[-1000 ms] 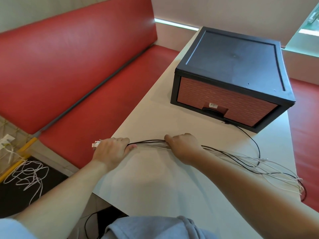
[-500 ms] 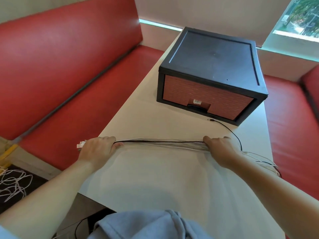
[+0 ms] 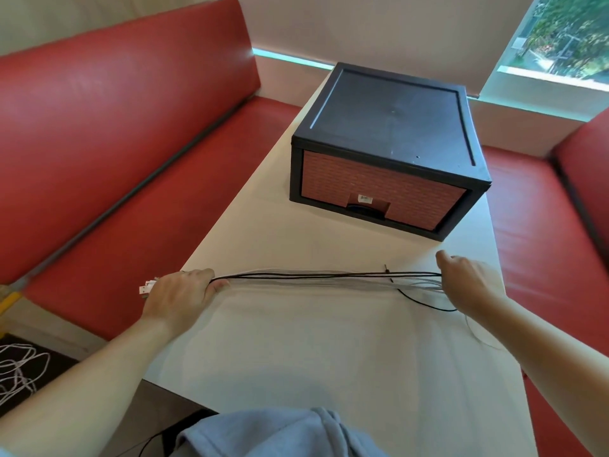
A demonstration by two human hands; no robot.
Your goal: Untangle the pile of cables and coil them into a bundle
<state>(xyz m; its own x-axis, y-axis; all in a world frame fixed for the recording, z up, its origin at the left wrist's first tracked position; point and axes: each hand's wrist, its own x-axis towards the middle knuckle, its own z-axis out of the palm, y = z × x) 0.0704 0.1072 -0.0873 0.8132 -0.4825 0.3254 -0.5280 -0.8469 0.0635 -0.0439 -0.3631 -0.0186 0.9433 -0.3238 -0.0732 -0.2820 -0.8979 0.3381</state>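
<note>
A bunch of thin black and white cables (image 3: pixel 329 278) is stretched straight across the white table (image 3: pixel 329 351). My left hand (image 3: pixel 179 296) grips one end at the table's left edge, with white plugs (image 3: pixel 146 287) sticking out past my fist. My right hand (image 3: pixel 468 285) is closed around the bunch near the table's right side. A black plug end (image 3: pixel 387 270) pokes up beside it, and a black loop (image 3: pixel 425 303) with loose white strands trails under my right wrist.
A black drawer box with a red brick-pattern front (image 3: pixel 385 166) stands at the far end of the table. Red bench seats (image 3: pixel 108 179) flank both sides. Loose white cable (image 3: pixel 16 371) lies on the floor at the left. Blue cloth (image 3: pixel 263 433) is in my lap.
My right hand has slid rightward along the cables, away from my left hand, drawing the bunch out straight. The loose tail on the right has shortened. My left hand has kept its grip.
</note>
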